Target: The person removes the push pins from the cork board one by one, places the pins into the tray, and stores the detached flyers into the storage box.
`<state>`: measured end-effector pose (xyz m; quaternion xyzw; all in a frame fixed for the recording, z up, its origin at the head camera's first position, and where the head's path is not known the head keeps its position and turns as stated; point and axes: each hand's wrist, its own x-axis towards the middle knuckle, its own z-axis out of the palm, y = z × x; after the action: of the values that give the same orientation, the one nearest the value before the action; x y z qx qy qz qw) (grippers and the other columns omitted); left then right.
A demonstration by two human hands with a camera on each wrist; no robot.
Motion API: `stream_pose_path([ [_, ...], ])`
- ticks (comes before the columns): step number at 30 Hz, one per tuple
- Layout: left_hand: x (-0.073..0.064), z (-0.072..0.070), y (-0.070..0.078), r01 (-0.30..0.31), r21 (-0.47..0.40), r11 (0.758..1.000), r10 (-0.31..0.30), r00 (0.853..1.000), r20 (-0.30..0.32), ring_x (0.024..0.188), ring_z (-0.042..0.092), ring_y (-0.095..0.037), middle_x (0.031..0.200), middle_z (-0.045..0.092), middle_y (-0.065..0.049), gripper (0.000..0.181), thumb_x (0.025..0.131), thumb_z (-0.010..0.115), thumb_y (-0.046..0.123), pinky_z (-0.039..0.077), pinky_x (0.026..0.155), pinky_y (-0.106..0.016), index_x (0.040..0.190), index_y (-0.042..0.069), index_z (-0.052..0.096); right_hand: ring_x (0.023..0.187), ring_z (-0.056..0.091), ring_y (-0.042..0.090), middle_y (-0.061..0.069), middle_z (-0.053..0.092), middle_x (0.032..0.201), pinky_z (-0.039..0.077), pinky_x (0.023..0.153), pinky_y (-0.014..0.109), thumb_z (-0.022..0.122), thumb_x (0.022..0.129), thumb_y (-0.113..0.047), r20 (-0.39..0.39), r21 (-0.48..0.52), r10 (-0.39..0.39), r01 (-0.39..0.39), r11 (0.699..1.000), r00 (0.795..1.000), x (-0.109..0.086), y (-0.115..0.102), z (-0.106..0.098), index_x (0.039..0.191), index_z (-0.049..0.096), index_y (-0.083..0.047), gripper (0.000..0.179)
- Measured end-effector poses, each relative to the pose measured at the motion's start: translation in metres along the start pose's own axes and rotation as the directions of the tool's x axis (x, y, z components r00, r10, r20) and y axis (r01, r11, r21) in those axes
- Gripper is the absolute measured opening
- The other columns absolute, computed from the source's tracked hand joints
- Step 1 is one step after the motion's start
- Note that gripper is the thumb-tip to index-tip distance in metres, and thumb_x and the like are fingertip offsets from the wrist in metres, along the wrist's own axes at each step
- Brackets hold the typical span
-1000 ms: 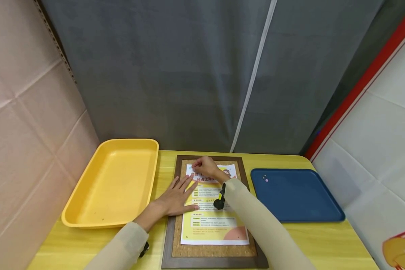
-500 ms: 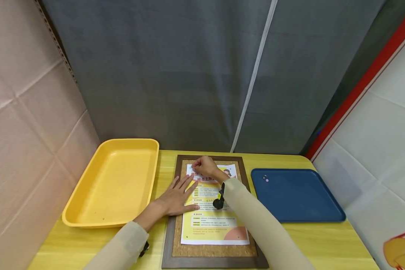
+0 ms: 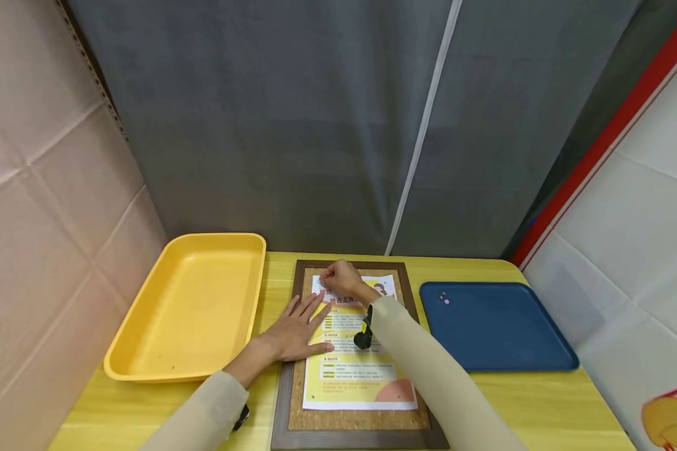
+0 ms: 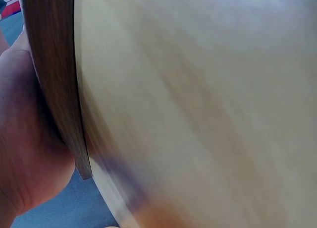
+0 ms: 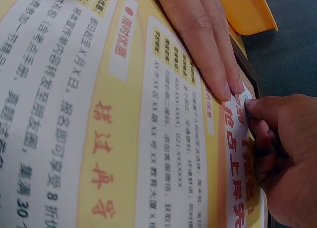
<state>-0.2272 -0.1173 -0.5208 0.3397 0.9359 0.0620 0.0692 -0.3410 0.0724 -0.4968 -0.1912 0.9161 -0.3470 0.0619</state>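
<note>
A printed yellow-and-white flyer (image 3: pixel 367 376) lies on a cork board (image 3: pixel 350 419) with a brown wooden frame (image 3: pixel 361 438). My left hand (image 3: pixel 296 332) rests palm down across the board's left side, fingers spread and holding the flyer flat. At the flyer's top left corner is my right hand (image 3: pixel 344 279), its fingers curled. In the right wrist view the thumb of my right hand (image 5: pixel 292 153) presses at a small teal thumbtack (image 5: pixel 246 96), mostly covered by the thumb. The left wrist view shows the edge of my left hand (image 4: pixel 29 139) against the frame's side.
To the left stands a deep yellow tray (image 3: pixel 203 369). A shallow blue tray (image 3: pixel 496 332) on the right holds several tiny round pieces (image 3: pixel 444 299) near its upper left corner. A grey curtain (image 3: pixel 288 125) hangs behind the yellow wood-grain table (image 3: pixel 541 407).
Both hands keep their places on the flyer. The right wrist and forearm have shifted very slightly to the left.
</note>
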Motion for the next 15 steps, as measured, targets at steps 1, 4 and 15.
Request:
stream_pose_path([
  [1, -0.0002, -0.0013, 0.0009, 0.001, 0.006, 1.0, -0.001, 1.0, 0.002, 0.164, 0.008, -0.035, 0.178, 0.004, -0.015, 0.097, 0.102, 0.038, 0.078, 0.006, 0.13, -0.062, 0.172, 0.015, 0.016, 0.072, 0.064, 0.011, 0.009, 0.08, 0.095, 0.056, 0.075, 0.028, 0.069, 0.098, -0.006, 0.0, -0.008, 0.0, 0.0, 1.0, 1.0, 0.0003, 0.0001, 0.0003, 0.099, 0.083, -0.003, 0.014],
  [4, -0.0002, -0.0041, 0.0026, 0.01, 0.023, 1.0, -0.01, 1.0, 0.01, 0.164, 0.008, -0.034, 0.179, 0.004, -0.014, 0.096, 0.102, 0.037, 0.078, 0.007, 0.13, -0.061, 0.172, 0.016, 0.015, 0.071, 0.064, 0.01, 0.007, 0.08, 0.093, 0.055, 0.074, 0.027, 0.069, 0.098, -0.006, -0.003, -0.023, 0.001, -0.001, 1.0, 1.0, 0.0018, 0.0002, 0.0011, 0.098, 0.083, -0.004, 0.014],
  [15, 0.001, 0.0026, -0.0019, 0.005, -0.005, 1.0, -0.005, 1.0, 0.0, 0.165, 0.005, -0.034, 0.179, 0.002, -0.014, 0.098, 0.101, 0.038, 0.079, 0.003, 0.13, -0.061, 0.172, 0.016, 0.014, 0.067, 0.062, 0.01, 0.004, 0.078, 0.085, 0.052, 0.069, 0.026, 0.07, 0.097, -0.007, 0.001, 0.001, 0.032, -0.032, 0.999, 0.999, 0.0013, -0.0016, 0.0024, 0.094, 0.082, -0.005, 0.012],
])
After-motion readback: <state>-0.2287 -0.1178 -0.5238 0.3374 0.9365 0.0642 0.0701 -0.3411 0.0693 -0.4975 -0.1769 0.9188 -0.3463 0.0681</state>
